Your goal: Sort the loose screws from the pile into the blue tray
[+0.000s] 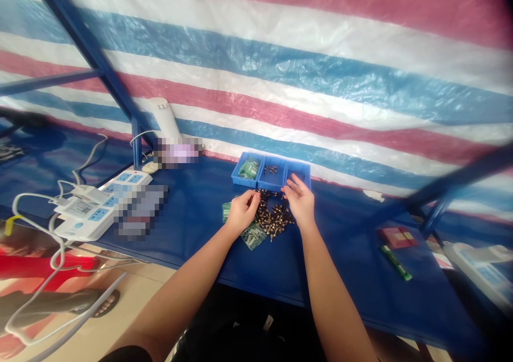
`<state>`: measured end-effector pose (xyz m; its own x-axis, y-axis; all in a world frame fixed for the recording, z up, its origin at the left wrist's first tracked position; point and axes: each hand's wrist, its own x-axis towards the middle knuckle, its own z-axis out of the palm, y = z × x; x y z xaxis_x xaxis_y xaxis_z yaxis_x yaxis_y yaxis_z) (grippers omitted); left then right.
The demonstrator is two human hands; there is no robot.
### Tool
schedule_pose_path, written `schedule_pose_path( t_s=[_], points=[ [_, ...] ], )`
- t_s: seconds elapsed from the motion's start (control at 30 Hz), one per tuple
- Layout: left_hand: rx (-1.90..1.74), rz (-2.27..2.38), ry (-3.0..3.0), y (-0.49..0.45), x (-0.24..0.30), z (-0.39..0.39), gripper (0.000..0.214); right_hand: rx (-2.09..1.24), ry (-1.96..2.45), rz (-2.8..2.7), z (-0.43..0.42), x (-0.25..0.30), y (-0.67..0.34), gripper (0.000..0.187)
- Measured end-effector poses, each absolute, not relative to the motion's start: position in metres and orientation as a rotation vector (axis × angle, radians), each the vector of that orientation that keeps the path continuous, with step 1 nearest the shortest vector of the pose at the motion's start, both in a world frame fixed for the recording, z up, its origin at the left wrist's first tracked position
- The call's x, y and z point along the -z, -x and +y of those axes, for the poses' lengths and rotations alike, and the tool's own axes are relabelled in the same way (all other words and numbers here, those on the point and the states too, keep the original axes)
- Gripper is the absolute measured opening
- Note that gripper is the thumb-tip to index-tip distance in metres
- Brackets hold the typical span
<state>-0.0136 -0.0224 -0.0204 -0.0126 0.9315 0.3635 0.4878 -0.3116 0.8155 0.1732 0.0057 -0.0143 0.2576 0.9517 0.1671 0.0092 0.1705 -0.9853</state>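
A loose pile of small brass-and-black metal fittings (276, 218) lies on the blue tabletop between my hands. My left hand (241, 212) is at the pile's left edge, thumb and forefinger pinched together; what they hold, if anything, is too small to make out. On the other side, my right hand (300, 201) has its fingers apart, in front of the right compartment of a blue divided tray (245, 182). Small dark fittings (271, 169) lie in the middle compartment, and a green-tinted bag (249, 168) fills the left one. Another clear bag of silvery pins (253, 236) lies beside the pile, partly behind my left hand.
A white power strip (94, 217) with plugs and cables stands at the left edge of the table (180, 217). Behind it is a white cylinder (166, 118). A red box (398, 237) and a green packet (396, 263) lie right. Blue frame posts (94, 52) rise before striped sheeting.
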Motion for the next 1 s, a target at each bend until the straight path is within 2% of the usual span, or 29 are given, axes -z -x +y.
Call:
schedule_pose_path(
  t_s=[0.13, 0.23, 0.37, 0.5, 0.87, 1.0],
  points=[
    [-1.262, 1.479, -1.827, 0.014, 0.020, -0.022, 0.033, -0.658, 1.355, -1.423, 0.002, 0.019, -0.177, 0.024],
    [-1.247, 1.488, -1.841, 0.015, 0.018, -0.023, 0.033, -0.532, 1.441, -1.682, 0.001, 0.027, -0.176, 0.015],
    [-1.221, 1.492, -1.842, 0.015, 0.016, -0.023, 0.033, -0.400, 1.599, -1.903, 0.002, 0.033, -0.173, 0.013],
    [-1.223, 1.504, -1.838, 0.014, 0.017, -0.024, 0.033, -0.488, 1.649, -1.988, 0.002, 0.031, -0.170, 0.018],
    [-1.230, 1.498, -1.867, 0.014, 0.017, -0.023, 0.034, -0.703, 1.477, -1.961, -0.001, 0.030, -0.168, 0.025],
    [-1.235, 1.491, -1.875, 0.015, 0.016, -0.023, 0.034, -0.655, 1.440, -1.961, -0.001, 0.032, -0.166, 0.030]
  ],
)
